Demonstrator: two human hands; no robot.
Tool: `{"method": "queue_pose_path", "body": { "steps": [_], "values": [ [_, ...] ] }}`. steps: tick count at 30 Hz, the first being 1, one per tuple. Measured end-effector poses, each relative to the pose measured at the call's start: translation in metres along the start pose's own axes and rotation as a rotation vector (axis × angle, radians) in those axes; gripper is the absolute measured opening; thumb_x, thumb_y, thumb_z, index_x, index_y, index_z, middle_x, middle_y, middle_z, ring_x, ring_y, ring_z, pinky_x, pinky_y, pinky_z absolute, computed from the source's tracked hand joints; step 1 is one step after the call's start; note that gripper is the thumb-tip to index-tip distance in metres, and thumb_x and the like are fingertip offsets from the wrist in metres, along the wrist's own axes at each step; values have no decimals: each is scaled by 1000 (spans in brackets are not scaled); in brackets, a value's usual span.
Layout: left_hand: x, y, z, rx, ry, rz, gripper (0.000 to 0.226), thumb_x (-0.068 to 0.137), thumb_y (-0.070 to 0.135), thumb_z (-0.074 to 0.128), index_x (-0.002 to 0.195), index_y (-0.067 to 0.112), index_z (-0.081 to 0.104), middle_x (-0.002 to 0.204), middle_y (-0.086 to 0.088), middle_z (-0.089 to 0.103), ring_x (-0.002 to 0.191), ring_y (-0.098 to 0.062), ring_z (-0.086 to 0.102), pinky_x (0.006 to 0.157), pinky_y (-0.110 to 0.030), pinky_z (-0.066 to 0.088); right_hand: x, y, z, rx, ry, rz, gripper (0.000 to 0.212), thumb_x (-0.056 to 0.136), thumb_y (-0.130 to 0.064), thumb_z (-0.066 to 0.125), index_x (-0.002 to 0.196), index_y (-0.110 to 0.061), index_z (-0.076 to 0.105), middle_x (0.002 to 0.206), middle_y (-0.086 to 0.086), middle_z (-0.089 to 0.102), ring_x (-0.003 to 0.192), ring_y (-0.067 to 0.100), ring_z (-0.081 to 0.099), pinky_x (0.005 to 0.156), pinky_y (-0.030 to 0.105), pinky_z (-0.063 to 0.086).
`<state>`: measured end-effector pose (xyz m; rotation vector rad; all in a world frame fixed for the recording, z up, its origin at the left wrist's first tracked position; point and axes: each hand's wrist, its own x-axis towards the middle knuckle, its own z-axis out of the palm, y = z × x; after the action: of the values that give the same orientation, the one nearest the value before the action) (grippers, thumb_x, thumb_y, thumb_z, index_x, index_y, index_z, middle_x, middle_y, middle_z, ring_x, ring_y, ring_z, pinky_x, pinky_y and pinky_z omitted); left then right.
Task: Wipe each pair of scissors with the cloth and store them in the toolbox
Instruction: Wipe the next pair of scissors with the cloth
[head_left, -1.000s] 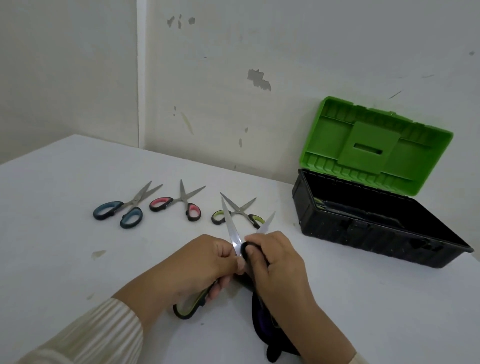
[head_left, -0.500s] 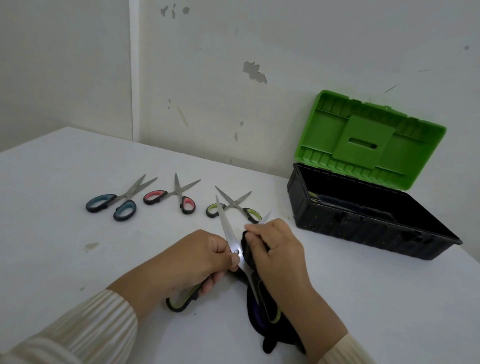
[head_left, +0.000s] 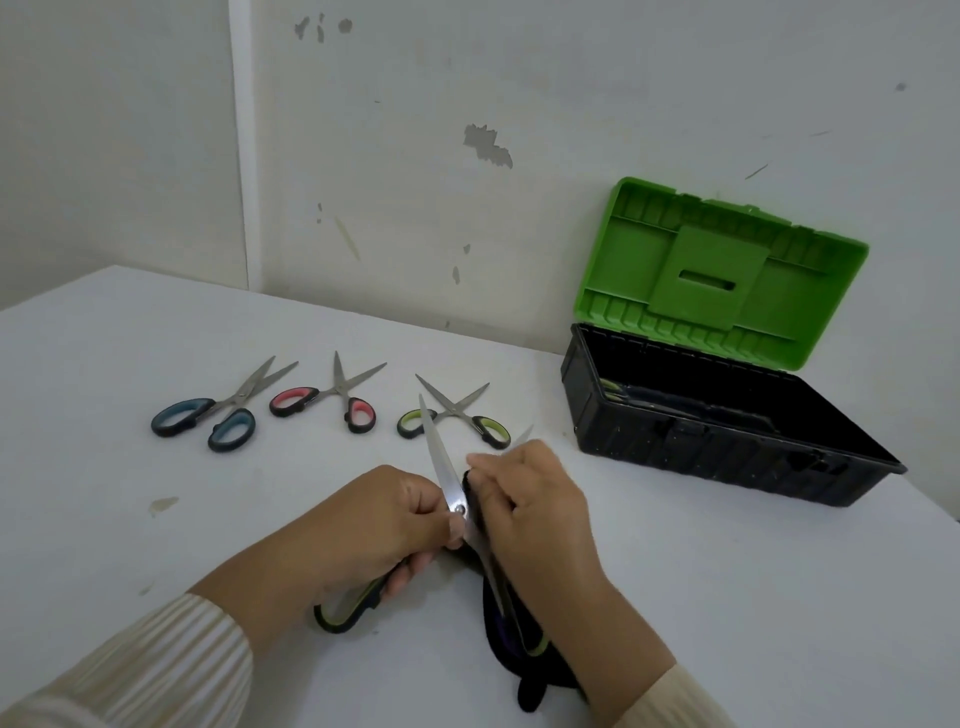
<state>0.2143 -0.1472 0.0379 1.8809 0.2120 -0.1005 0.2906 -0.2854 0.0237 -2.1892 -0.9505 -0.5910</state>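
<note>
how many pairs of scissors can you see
4, perhaps more: blue-handled scissors, pink-handled scissors and small green-handled scissors lie on the table; large green-handled scissors are held. The toolbox may hide others.

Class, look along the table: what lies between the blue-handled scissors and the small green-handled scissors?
The pink-handled scissors lie between the blue-handled scissors and the small green-handled scissors, blades open, apart from both, in the head view.
</note>
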Motion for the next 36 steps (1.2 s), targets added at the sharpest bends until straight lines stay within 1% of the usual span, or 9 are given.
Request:
{"method": "queue_pose_path", "body": {
  "steps": [3,6,9,13,22,27,30,33,36],
  "values": [
    [0,1,2,44,-28,-2,39,90,25,60,51,19,56,44,2,54,34,-12,44,47,-24,42,18,23,-15,52,70,212,12,86,-13,60,90,-14,71,86,5,58,73,8,50,69,-1,34],
    [0,2,3,39,-38,-10,42,90,25,60,48,22,60,45,1,55,33,-13,44,53,-26,45,19,38,-35,201,251,423,14,86,-20,60,94,-28,68,91,-7,61,86,5,56,76,3,36],
    [1,1,1,13,-17,-31,29,90,24,61,66,10,67,45,0,54,32,-13,44,41,-22,42,7,18,-36,362,197,337,21,82,-13,65,85,-34,64,85,-11,65,79,-1,58,71,5,43],
    [1,-1,0,7,-4,-33,35,88,25,62,74,-7,60,48,-7,53,31,-15,42,35,-22,38,-1,6,-14,128,-97,10,13,79,-8,64,84,-19,69,83,-4,63,84,0,53,75,1,36],
    [0,0,-1,43,1,-31,32,88,24,62,66,0,60,48,-6,54,33,-16,43,40,-23,41,5,11,-10,163,-46,105,14,81,-6,61,86,-16,71,84,-3,57,87,0,52,74,1,37],
    [-2,1,0,17,-3,-42,36,89,24,61,55,13,57,44,-2,52,32,-15,42,39,-23,39,-5,0,-4,115,-158,37,16,83,-14,53,82,-13,69,84,4,59,77,9,56,70,15,44],
    [-1,3,1,57,-37,-17,37,90,25,61,54,15,55,44,1,53,32,-13,43,42,-23,41,12,22,-14,147,19,222,14,83,-10,60,86,-19,69,88,0,59,80,-2,51,73,3,35],
    [-4,4,1,27,-87,4,41,90,25,60,49,21,60,46,0,55,32,-13,44,51,-27,45,20,42,-33,276,161,478,22,83,-9,60,89,-30,64,90,1,59,81,9,56,74,16,41],
    [-2,2,-6,-58,-2,2,32,90,25,61,60,17,68,48,-4,55,34,-15,44,45,-25,43,14,27,-42,365,-103,432,22,82,-11,60,76,-31,68,89,-4,62,85,2,57,81,19,44]
  ]
}}
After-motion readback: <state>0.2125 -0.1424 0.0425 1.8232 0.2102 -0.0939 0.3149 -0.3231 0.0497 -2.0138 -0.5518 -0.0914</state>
